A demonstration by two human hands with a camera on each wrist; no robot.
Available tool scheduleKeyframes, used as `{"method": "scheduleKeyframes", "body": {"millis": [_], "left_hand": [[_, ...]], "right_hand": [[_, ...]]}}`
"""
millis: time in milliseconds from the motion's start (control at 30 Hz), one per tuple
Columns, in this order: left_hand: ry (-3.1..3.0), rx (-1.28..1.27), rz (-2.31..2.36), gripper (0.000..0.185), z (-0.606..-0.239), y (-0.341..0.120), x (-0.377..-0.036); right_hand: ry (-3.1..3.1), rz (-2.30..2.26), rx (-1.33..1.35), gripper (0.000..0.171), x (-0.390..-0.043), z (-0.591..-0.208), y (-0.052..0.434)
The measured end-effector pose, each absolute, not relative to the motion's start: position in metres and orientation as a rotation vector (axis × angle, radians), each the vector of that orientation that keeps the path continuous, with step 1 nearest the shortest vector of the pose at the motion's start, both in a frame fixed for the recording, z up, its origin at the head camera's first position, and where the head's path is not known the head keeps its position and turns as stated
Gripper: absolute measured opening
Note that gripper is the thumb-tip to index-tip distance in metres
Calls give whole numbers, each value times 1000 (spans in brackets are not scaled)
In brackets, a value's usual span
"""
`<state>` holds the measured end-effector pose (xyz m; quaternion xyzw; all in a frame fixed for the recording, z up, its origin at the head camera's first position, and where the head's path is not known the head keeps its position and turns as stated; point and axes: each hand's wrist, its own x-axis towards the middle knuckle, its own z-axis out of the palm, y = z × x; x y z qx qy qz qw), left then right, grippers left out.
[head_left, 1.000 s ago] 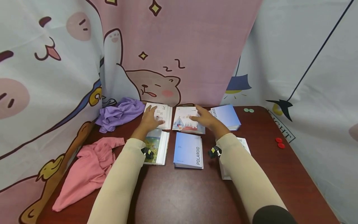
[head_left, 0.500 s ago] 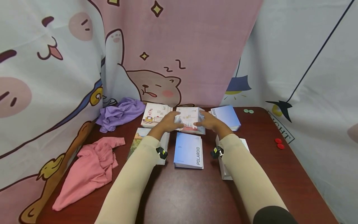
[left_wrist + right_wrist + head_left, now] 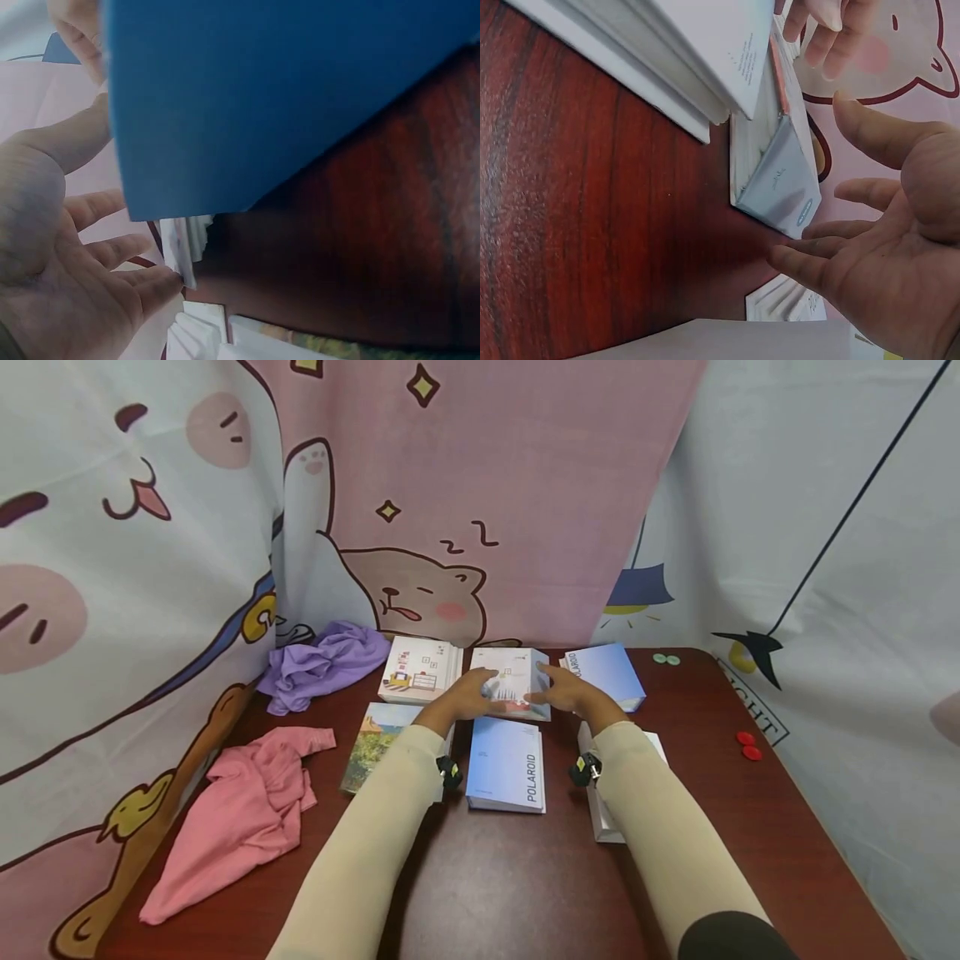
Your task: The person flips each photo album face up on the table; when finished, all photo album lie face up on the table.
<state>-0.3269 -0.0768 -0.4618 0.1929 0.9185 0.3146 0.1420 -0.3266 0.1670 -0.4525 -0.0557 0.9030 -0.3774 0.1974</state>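
Illustrated booklet [image 3: 507, 683], the middle one in the far row on the table [image 3: 525, 893], sits just beyond the blue POLAROID album [image 3: 504, 763]. Left hand [image 3: 467, 692] touches its left edge and right hand [image 3: 564, 687] its right edge; both show loosely spread fingers in the wrist views, not clamped. A good lift probably wants fingertips slid under both side edges evenly, keeping the pages closed and clear of the white booklet [image 3: 420, 672] to its left and the blue album [image 3: 607, 672] to its right.
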Motion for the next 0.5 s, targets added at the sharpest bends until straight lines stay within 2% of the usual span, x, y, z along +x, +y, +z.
{"method": "scheduleKeyframes", "body": {"millis": [300, 500], "left_hand": [[2633, 585, 910, 92, -470, -77, -327], [2651, 661, 909, 96, -474, -76, -327]], "right_hand": [[2536, -1002, -167, 85, -329, -463, 164], [2597, -1076, -172, 74, -328, -463, 165]]}}
